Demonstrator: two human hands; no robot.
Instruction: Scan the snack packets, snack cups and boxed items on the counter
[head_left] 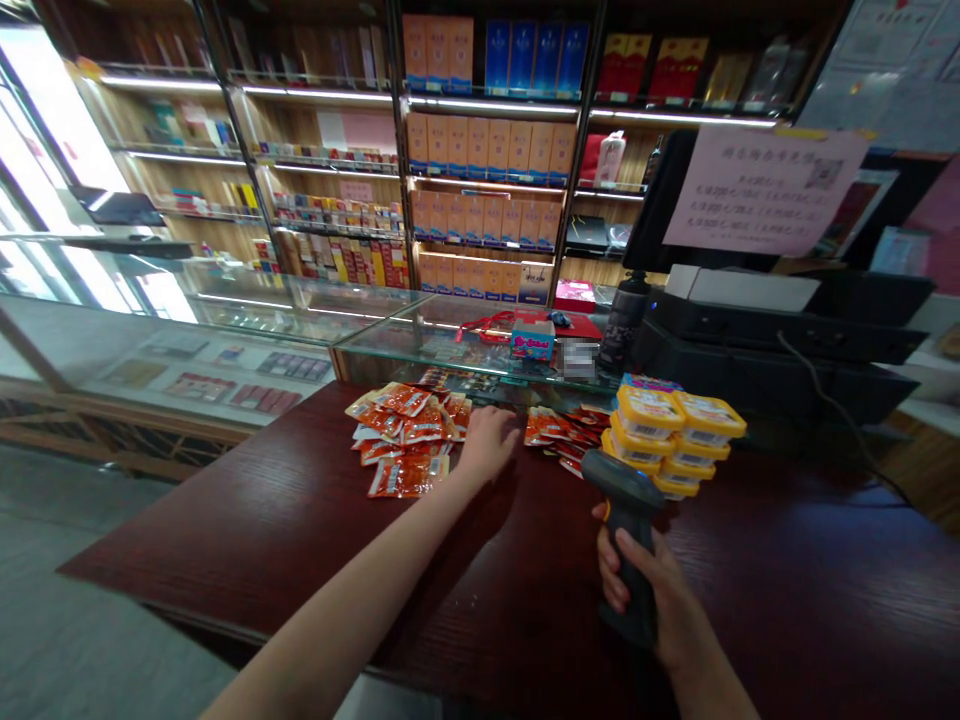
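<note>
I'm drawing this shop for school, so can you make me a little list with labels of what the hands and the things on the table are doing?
Place: dark red wooden counter in front of a glass display case
Left hand: reaching out, resting between two heaps of packets
Left heap: orange foil snack packets
Right heap: more orange packets
Right hand: gripping a dark grey handheld barcode scanner
Beside scanner: stack of yellow-lidded plastic tubs
Behind: shelves of orange boxes

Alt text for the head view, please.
The right hand grips a barcode scanner above a dark red counter, while the left hand reaches between orange snack packets. Stacked yellow tubs stand nearby.
</note>
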